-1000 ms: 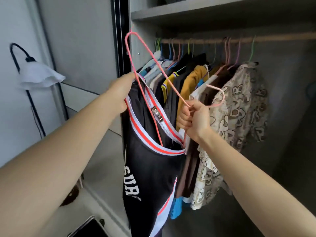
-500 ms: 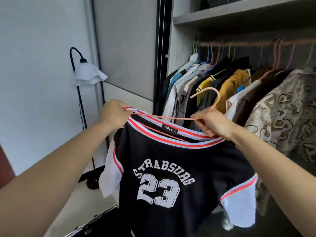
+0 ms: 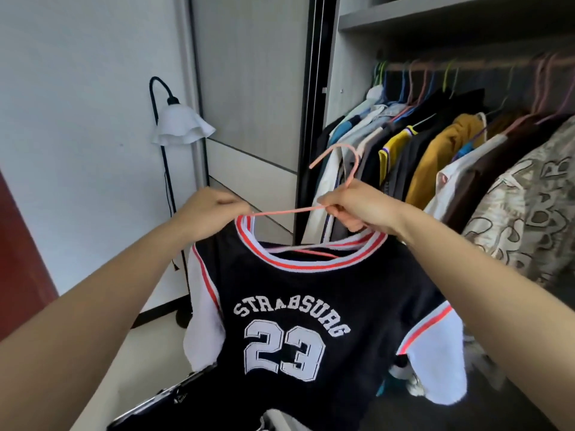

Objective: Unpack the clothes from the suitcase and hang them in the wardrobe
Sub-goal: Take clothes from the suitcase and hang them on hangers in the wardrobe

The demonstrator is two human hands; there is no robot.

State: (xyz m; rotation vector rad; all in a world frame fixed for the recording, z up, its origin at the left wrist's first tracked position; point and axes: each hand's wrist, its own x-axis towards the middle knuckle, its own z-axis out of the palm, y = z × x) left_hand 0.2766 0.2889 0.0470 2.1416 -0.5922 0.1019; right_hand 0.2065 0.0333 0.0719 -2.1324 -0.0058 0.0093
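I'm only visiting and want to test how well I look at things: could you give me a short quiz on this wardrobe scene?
1. True or false: the pink hanger already hangs on the wardrobe rail.
2. Which number is printed on the black jersey? A) 32 B) 23 C) 7
3. Fill in: the right hand grips the hanger just below its ____.

Key: 1 false, it is held in front of the wardrobe; 2 B; 3 hook.
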